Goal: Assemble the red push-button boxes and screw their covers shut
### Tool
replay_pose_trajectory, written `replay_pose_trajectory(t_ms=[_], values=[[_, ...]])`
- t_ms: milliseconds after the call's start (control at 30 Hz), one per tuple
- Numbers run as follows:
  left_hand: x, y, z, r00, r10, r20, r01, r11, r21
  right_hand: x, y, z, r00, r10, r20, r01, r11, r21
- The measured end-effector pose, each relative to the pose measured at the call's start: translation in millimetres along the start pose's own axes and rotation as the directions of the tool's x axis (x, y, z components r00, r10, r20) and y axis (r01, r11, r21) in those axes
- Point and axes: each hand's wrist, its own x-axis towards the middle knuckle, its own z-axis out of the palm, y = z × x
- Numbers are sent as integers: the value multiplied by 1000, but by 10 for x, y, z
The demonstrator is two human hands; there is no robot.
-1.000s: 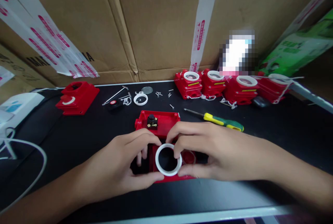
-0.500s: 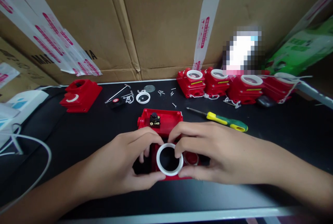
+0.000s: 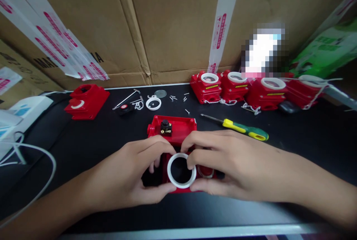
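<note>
Both hands gripped the parts: left hand (image 3: pixel 131 178) pinned the red switch cover (image 3: pixel 182 189), right hand (image 3: pixel 223 165) pinched the white threaded ring (image 3: pixel 181 170). Best kept square over the cover's hole, turned lightly to avoid cross-threading. Red base box (image 3: pixel 173 128) sat just beyond the fingertips.

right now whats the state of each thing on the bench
white ring: held by both hands on the red cover
left hand: gripping ring and cover
right hand: pinching ring
red cover: lying flat under the ring
red box: open, switch showing
screwdriver: lying loose
row of boxes: closed, rings fitted
</note>
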Motion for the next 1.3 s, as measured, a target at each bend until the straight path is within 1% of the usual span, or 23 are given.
replay_pose_trajectory(t_ms=[233, 600, 800, 1000, 1167, 1300], values=[[-17, -7, 9, 999, 34, 5, -34, 999, 11, 9, -23, -2, 1000, 20, 2, -20, 1000, -17], [0, 17, 34, 1000, 13, -9, -13, 1000, 8, 20, -61, 6, 1000, 20, -12, -20, 999, -40], [3, 20, 28, 1000, -21, 24, 21, 1000, 3, 32, -93, 25, 999, 32, -15, -33, 996, -82], [-1, -2, 40, 1000, -14, 28, 14, 1000, -10, 38, -120, 33, 999, 32, -23, -34, 996, -83], [-15, -37, 62, 1000, -8, 6, 8, 1000, 22, 35, -126, 63, 1000, 20, -15, -21, 991, -129], [-19, -34, 60, 1000, -20, 8, 19, 999, 38, 45, -132, 99, 999, 11, -32, -16, 985, -174]])
